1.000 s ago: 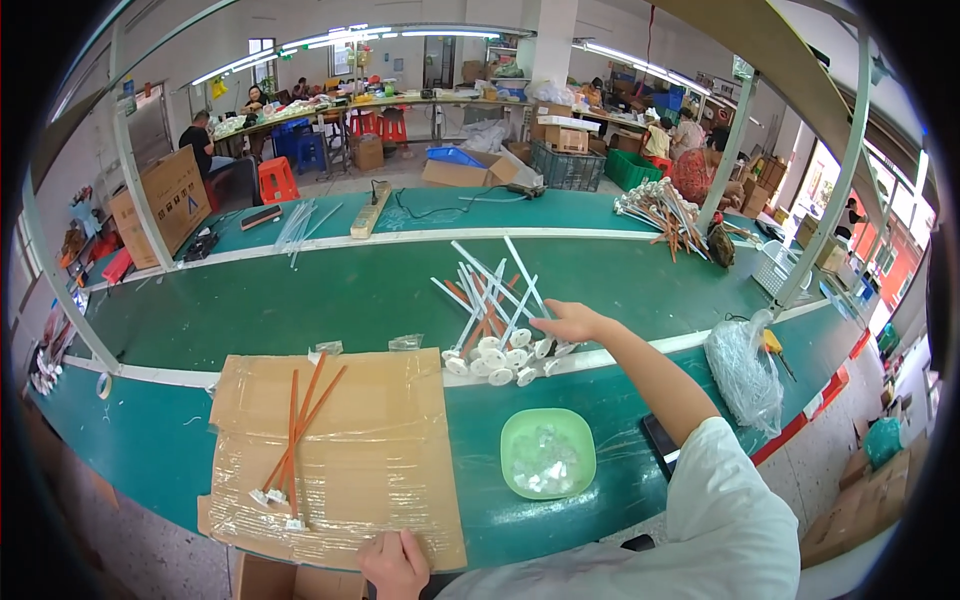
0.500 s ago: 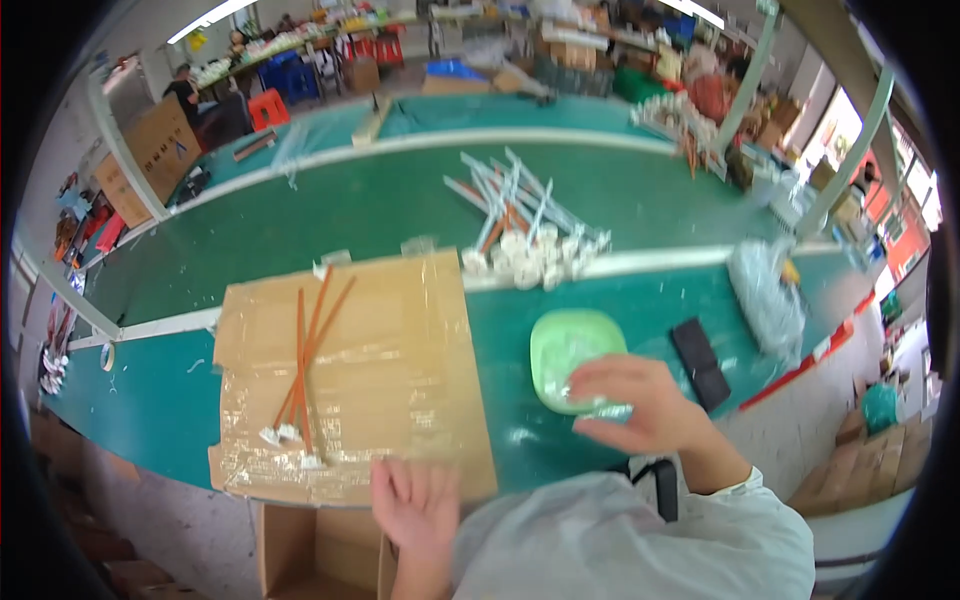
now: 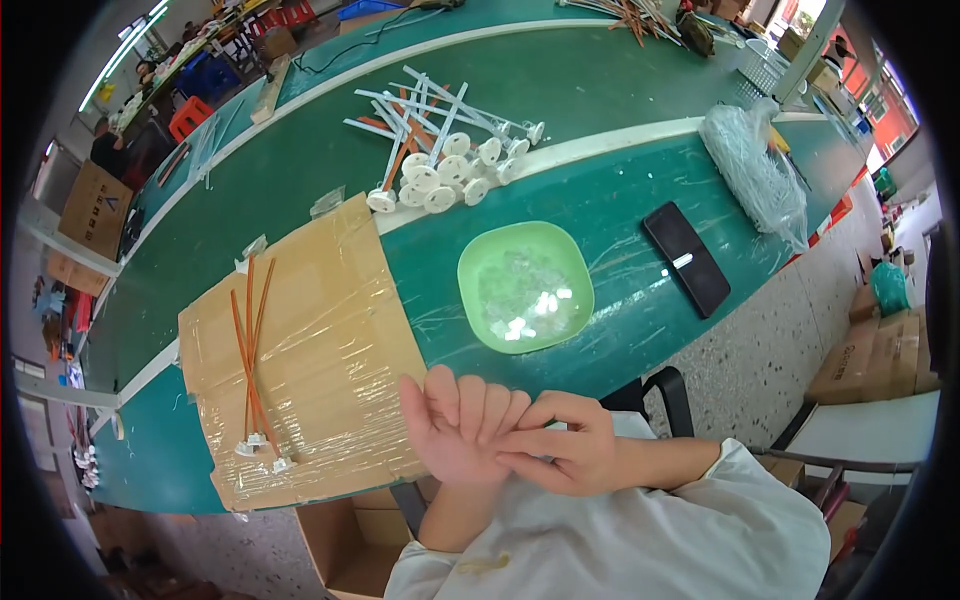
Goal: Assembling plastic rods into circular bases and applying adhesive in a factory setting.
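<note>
My left hand (image 3: 462, 428) is held palm up at the near edge of the cardboard, its fingers curled in. Against its palm, my right hand (image 3: 565, 445) pinches thumb and fingers together. Whatever lies between the fingers of either hand is too small or hidden to make out. Just beyond them, on the green table, stands a light green bowl (image 3: 478, 305) holding small clear pieces. To the left, several thin orange-brown sticks (image 3: 250, 350) with white ends (image 3: 257, 443) lie crossed on the taped cardboard sheet (image 3: 330, 340).
A pile of white and orange-brown sticks (image 3: 430, 115) with round white bases (image 3: 440, 180) lies farther back, at the white ledge. Right of the bowl are a black phone (image 3: 688, 260) and a clear plastic bag (image 3: 755, 170). An open carton (image 3: 350, 545) sits below the table's edge.
My right hand has come from the bowl to my left hand, and the two now touch. My left hand's fingers stay curled. The whole view has turned and shifted toward the right.
</note>
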A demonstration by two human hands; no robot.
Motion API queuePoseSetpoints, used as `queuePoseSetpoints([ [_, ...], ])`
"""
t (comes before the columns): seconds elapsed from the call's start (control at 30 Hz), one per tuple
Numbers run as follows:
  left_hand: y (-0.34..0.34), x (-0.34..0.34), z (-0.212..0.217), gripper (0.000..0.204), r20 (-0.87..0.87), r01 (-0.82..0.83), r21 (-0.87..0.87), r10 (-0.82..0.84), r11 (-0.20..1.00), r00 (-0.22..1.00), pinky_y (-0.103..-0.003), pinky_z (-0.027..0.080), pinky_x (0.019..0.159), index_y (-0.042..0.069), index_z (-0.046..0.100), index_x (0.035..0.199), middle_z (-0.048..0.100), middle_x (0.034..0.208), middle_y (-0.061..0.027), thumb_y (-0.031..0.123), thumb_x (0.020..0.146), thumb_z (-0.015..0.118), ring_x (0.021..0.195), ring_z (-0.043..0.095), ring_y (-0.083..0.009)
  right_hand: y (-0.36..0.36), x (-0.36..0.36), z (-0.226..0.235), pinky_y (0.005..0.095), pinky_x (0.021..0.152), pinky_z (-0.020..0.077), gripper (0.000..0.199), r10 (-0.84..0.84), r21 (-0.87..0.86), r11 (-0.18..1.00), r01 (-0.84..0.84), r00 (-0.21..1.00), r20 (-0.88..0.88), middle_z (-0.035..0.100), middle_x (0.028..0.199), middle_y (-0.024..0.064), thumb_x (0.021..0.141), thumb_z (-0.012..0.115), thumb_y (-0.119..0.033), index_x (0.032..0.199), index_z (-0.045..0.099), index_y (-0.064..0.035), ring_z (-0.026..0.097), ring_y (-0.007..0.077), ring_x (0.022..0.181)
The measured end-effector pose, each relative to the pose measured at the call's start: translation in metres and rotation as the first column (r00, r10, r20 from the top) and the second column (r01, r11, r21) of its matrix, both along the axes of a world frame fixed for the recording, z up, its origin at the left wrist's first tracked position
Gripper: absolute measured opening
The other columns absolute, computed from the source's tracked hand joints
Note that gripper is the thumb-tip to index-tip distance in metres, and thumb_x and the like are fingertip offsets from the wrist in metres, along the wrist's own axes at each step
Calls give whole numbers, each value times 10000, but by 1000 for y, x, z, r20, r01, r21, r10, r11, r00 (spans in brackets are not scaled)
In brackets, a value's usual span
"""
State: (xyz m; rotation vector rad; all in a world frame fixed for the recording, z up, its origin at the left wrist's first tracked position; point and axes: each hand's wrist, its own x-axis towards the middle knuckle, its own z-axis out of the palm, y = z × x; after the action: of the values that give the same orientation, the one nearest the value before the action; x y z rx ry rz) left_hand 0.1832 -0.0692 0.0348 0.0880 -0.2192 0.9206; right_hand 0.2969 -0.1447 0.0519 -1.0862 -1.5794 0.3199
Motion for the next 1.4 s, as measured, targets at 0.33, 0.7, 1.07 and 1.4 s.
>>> queuePoseSetpoints([
  [0.33, -17, 29, 1, 391, -554, -306, 536, 601, 787, 576, -291, 333, 586, 111, 371, 772, 392, 619, -15, 375, 1060, 352, 578, 367, -144, 22, 48, -2, 344, 661, 512, 178, 293, -229, 930, -287, 956, -12, 604, 931, 110, 811, 723, -70, 981, 671, -53, 609, 285, 797],
  [0.7, 6, -43, -31, 279, -521, -129, 846, 854, 518, 11, -266, 264, 548, 71, 376, 773, 364, 621, -4, 175, 1002, 495, 588, 332, -109, -33, 163, 27, 311, 610, 556, 164, -115, -283, 941, 189, 959, 259, 677, 826, 143, 825, 678, -17, 987, 656, -12, 689, 245, 711],
  [1.07, 9, -19, -18, 234, -552, -124, 830, 832, 543, -56, -248, 279, 548, 71, 411, 775, 399, 607, -5, 122, 991, 483, 571, 364, -91, -13, 165, 10, 251, 719, 581, 168, -529, -441, 825, 353, 757, -383, 722, 904, 115, 929, 586, 46, 1082, 654, 48, 709, 158, 791],
  [1.4, 6, -55, -23, 178, -534, 138, 808, 810, 573, -240, -214, 358, 541, 37, 501, 816, 504, 638, -20, 94, 973, 564, 577, 453, -75, 30, 127, 2, 284, 573, 529, 148, -193, -216, 954, 206, 978, 81, 706, 831, 111, 797, 726, -9, 943, 714, -30, 688, 222, 671],
])
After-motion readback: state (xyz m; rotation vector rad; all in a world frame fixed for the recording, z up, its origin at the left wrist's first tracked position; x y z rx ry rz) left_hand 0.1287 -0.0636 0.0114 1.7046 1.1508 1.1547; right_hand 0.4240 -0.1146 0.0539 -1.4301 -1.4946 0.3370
